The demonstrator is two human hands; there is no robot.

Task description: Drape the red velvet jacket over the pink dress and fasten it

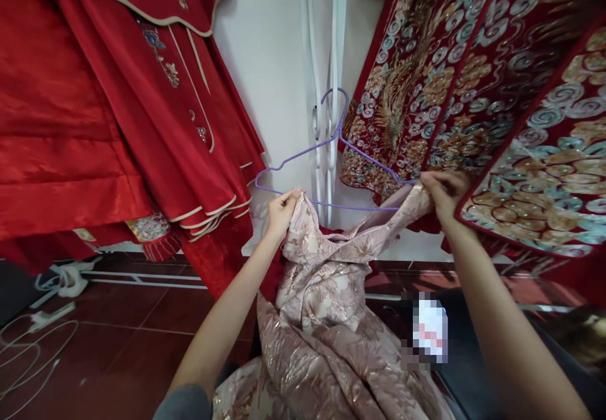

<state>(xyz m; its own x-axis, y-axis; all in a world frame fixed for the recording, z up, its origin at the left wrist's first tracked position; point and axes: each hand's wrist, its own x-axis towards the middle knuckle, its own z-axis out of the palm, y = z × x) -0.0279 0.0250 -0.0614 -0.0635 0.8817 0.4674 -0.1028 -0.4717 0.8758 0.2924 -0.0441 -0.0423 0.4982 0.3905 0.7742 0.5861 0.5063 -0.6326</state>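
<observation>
A pale pink brocade garment (326, 294) hangs down between my arms. My left hand (283, 210) is closed on its left shoulder, right at the lower bar of a purple wire hanger (331, 148). My right hand (442, 189) pinches the garment's right shoulder against the hanger's right end. The hanger's hook points up in front of a white pole (331, 60).
Red embroidered robes (118, 104) hang at the left. A red cloth with gold and teal embroidery (497, 91) hangs at the right. White cables (38, 331) lie on the dark red floor tiles (132, 344). A white wall (269, 47) stands behind.
</observation>
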